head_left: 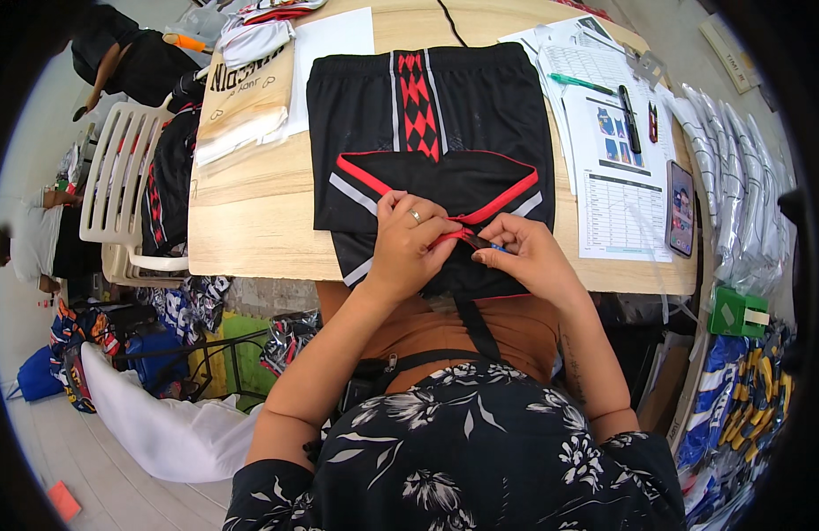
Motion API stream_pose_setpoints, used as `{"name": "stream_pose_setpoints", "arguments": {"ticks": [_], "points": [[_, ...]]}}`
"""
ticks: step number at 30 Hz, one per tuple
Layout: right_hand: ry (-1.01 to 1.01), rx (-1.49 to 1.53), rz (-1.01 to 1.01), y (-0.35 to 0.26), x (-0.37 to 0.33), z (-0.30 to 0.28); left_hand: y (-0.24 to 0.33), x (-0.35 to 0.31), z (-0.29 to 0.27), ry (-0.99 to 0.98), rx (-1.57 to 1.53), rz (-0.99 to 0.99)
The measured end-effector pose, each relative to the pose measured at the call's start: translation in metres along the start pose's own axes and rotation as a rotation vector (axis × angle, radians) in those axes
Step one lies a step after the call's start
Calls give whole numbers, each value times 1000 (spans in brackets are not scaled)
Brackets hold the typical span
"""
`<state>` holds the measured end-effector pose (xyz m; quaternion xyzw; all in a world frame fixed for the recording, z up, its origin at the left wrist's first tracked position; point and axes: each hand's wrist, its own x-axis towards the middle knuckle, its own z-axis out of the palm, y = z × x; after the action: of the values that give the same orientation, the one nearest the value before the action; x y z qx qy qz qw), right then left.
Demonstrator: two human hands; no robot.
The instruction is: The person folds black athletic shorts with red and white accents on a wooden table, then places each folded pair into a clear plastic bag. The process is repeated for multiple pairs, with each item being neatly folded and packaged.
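A black sports jersey [454,181] with red and white trim lies folded on black shorts [356,97] with a red diamond stripe, both on a wooden table [250,221]. My left hand [408,243], with a ring on one finger, pinches the jersey's red-edged collar at the near table edge. My right hand [529,252] grips the same collar from the right, and a small blue-tipped object shows between its fingers.
Printed sheets [618,177], a green pen [582,84], a dark pen [629,119] and a phone [680,208] lie at the right. Bagged garments [737,177] are stacked far right. A folded cloth pile [246,97] and white plastic chair [126,186] are left. A person [126,57] bends far left.
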<state>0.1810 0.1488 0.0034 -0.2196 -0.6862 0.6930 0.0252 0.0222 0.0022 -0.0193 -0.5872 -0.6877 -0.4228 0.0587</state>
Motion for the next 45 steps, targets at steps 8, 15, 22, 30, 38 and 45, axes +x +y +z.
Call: {"name": "stream_pose_setpoints", "arguments": {"ticks": [8,15,22,30,38,45], "points": [[-32,-261,-169,-28,-22,3,-5,11,-2,-35,15,-42],[387,-578,-279,-14,-8,16,-11,21,-3,-194,-148,-219],[518,-659,-467,1,4,24,-11,24,-2,-224,-190,-277],[508,-638,-457,-1,4,22,-12,23,-2,-221,-225,-297],[249,-903,-607,-27,10,10,-6,27,-6,-108,-113,-30],[66,-1471,-464,-55,9,-47,-17,14,-64,-191,240,222]]}}
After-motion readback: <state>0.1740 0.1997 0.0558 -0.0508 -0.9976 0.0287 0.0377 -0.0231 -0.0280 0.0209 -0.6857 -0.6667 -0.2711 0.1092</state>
